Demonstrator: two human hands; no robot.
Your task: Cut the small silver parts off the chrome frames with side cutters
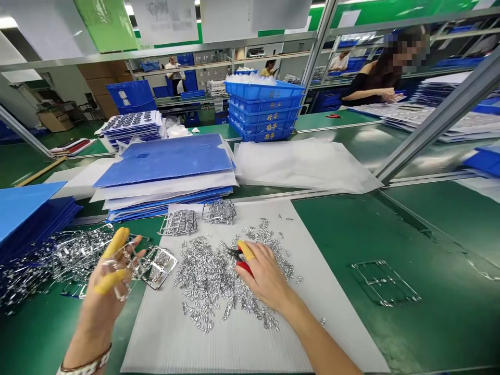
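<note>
My right hand (263, 271), a yellow cot on one finger, is closed on red-handled nippers (245, 267), their dark jaws pointing left over a spread pile of small silvery parts (207, 276). My left hand (111, 276), with yellow cots on two fingers, is raised at the left and smeared by motion. Thin shiny bars cross its fingers, which appear to grip a chrome sprue frame (159, 268) beside the pile; the exact grip is blurred. Behind the left hand lies a tangled heap of chrome sprues (78, 255).
A white sheet (219, 349) lies under the parts, with two stacks of sprues (179, 223) at its far edge. One bare frame (386, 282) rests on the green table at right. Blue sheets (167, 161) and blue crates (265, 112) stand behind. A co-worker (378, 78) sits across.
</note>
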